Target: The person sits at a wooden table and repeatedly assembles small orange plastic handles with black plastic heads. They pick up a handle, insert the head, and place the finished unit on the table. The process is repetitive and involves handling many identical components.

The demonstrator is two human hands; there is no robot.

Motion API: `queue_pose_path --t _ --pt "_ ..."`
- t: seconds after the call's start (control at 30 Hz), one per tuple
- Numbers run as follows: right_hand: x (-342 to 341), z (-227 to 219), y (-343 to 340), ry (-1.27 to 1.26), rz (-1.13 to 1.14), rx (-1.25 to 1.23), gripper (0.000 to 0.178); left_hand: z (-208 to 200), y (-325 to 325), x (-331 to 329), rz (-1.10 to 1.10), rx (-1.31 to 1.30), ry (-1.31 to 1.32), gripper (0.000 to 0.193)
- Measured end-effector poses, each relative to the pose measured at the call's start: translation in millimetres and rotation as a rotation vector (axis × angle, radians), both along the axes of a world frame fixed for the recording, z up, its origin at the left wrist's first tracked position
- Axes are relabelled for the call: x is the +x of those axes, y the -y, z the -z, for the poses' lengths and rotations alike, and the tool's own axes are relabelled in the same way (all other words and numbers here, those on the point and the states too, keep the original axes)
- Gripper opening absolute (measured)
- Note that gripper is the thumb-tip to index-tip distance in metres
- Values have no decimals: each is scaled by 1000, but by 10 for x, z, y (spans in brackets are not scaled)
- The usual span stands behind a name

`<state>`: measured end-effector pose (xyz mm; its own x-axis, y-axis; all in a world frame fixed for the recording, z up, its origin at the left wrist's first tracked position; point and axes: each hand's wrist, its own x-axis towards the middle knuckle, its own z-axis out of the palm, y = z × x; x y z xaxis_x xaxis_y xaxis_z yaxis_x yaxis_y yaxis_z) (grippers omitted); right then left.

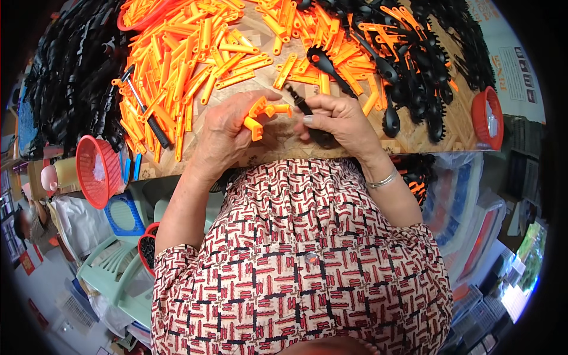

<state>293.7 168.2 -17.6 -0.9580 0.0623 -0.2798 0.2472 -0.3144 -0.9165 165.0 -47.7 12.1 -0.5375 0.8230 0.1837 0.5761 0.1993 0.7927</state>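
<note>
Near the table's front edge, my left hand [223, 131] is closed around orange plastic handles [255, 125], whose ends stick out past the fingers toward the right. How many handles it holds is hidden. My right hand [346, 123] pinches a black plastic kitchen utensil [299, 102] between thumb and fingers. The utensil's narrow stem end points up and to the left, toward the orange pieces but apart from them. Its head is mostly covered by the hand, so its kind does not show. Just beyond my right hand lies a black pasta server [331, 70] with a toothed head.
Loose orange handles [177, 77] are heaped beyond my left hand, with a small hammer [145, 106] on them. Black utensils [77, 65] pile up at far left; black spoons and servers [417, 89] lie at right. Red baskets [84, 177] [478, 115] hang at both table sides.
</note>
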Motion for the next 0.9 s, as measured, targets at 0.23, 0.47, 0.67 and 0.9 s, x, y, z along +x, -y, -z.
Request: queue_pose_path --t 0.23,0.47,0.67,0.9 --pt "35 105 -29 -65 -18 110 23 -59 19 -67 137 -90 -272 31" --pt "27 52 -5 -10 -108 216 20 -33 71 -131 134 -3 -335 43" --pt "11 55 13 -12 -113 204 21 -73 47 -126 152 -83 -331 30" --pt "24 53 -47 -17 -181 221 19 -181 -5 -121 217 -116 -333 28"
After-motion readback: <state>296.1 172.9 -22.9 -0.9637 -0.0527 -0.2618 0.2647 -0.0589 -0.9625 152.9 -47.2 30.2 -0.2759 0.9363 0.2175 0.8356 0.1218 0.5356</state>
